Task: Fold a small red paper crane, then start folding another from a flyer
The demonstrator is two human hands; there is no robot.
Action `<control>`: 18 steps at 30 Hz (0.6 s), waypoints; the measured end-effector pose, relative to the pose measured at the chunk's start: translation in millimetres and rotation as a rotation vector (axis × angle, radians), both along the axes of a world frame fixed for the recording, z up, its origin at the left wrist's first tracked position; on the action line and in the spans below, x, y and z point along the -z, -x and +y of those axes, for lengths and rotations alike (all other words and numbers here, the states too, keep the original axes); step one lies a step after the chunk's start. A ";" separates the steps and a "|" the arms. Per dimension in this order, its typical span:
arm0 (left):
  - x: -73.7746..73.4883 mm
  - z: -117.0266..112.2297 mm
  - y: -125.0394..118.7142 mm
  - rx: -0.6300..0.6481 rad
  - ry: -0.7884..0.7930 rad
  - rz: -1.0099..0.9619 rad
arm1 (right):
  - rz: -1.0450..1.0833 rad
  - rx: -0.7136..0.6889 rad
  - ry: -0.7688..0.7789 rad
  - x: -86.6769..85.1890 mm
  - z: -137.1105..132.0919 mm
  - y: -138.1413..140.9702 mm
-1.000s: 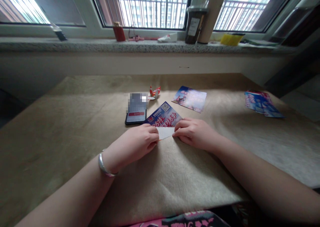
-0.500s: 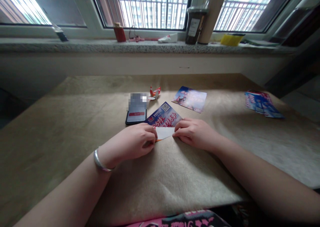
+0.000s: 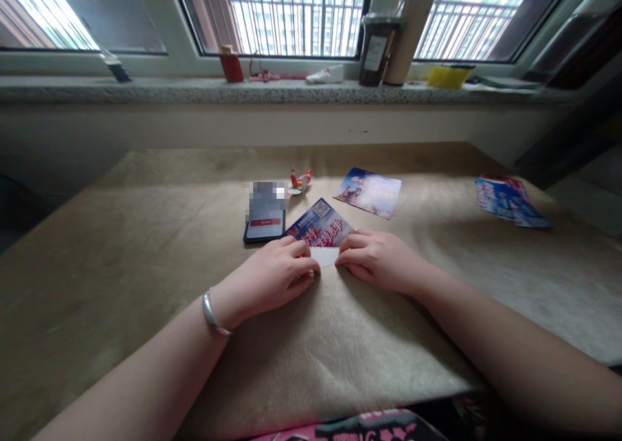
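Observation:
A printed blue and red paper sheet (image 3: 323, 226) lies on the table with one corner pointing away from me and a QR code near that corner. Its near edge is folded, so a strip of white underside shows between my hands. My left hand (image 3: 279, 266), a silver bangle on its wrist, has curled fingers pressing on the left part of the fold. On the right end, my right hand (image 3: 374, 256) grips the fold with bent fingers and the thumb hidden. A phone (image 3: 265, 224) with a partly blurred screen lies just beyond my left hand, close to the sheet's left corner.
Behind the phone stands a small folded red and white paper piece (image 3: 301, 180). Another printed sheet (image 3: 372, 192) lies farther back. Several printed papers (image 3: 510, 201) are piled at the right. The stone windowsill (image 3: 286, 92) holds a lidded dark container (image 3: 376, 51) and a red container (image 3: 231, 65).
My left hand has slid right along the fold, nearer my right hand, covering more of the white strip. The right hand has stayed in place.

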State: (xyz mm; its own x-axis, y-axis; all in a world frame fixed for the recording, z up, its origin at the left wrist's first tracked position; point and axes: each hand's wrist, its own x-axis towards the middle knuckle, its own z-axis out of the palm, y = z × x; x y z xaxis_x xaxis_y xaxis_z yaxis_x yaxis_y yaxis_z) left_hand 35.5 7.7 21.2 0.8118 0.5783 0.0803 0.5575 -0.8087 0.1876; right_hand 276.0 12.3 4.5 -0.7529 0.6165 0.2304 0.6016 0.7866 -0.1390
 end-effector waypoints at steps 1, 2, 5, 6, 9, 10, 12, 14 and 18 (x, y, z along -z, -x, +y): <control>0.1 0.6 0.8 0.002 0.008 -0.004 | 0.000 0.000 0.001 -0.1 0.1 -0.2; 0.4 1.4 1.7 0.003 0.016 -0.008 | 0.002 0.001 0.003 -0.2 0.1 -0.5; 0.9 4.1 4.0 0.026 0.050 -0.033 | 0.009 -0.004 0.005 0.0 0.2 -1.3; 0.7 5.1 4.5 0.030 0.063 -0.038 | 0.011 -0.006 0.005 0.3 0.2 -1.6; -1.5 7.1 5.8 0.018 0.105 -0.038 | 0.010 -0.010 0.011 1.7 0.1 -3.2; -2.4 7.5 6.2 0.013 0.122 -0.038 | 0.010 -0.011 0.013 2.1 0.0 -3.8; -3.9 8.0 7.4 0.015 0.155 -0.055 | 0.012 -0.015 0.019 2.5 -0.2 -5.0; -4.5 8.5 8.9 0.025 0.183 -0.086 | 0.012 -0.014 0.020 2.1 -0.5 -6.0; -3.0 10.6 12.1 0.023 0.220 -0.117 | -0.006 0.018 0.012 -0.5 -1.7 -7.1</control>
